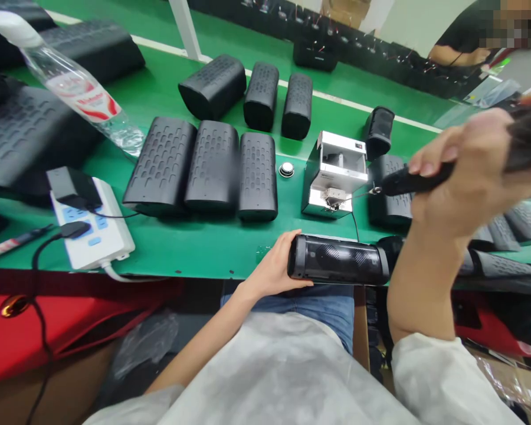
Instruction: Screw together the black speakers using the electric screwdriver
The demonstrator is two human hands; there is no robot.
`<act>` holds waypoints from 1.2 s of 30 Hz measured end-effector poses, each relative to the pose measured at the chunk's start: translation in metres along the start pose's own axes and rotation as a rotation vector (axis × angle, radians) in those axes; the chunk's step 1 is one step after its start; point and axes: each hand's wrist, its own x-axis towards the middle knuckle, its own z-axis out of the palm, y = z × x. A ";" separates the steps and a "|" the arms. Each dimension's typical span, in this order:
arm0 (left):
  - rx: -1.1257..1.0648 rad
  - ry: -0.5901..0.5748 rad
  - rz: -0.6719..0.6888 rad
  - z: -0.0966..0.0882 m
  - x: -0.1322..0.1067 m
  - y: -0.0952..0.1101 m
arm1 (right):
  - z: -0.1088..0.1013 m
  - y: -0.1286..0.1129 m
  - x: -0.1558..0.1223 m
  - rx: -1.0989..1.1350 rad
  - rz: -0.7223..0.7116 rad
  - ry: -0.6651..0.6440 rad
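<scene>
My left hand (275, 268) grips the left end of a black cylindrical speaker body (338, 260) that lies sideways at the near edge of the green table (194, 245). My right hand (466, 177) is raised at the right, fingers closed round a black pen-like tool (407, 180). The tool's thin tip points left at a small silver metal stand (334, 174) behind the speaker body.
Several black perforated speaker shells (212, 168) lie in rows on the table, with more at the right. A small round silver part (286, 170) sits beside the stand. A white power strip (92, 227) and a plastic water bottle (77, 88) are at the left. Another person's arm (458, 54) shows far right.
</scene>
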 end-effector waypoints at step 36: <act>0.005 -0.019 -0.085 -0.007 -0.001 0.002 | -0.026 -0.040 -0.024 -0.038 -0.166 0.293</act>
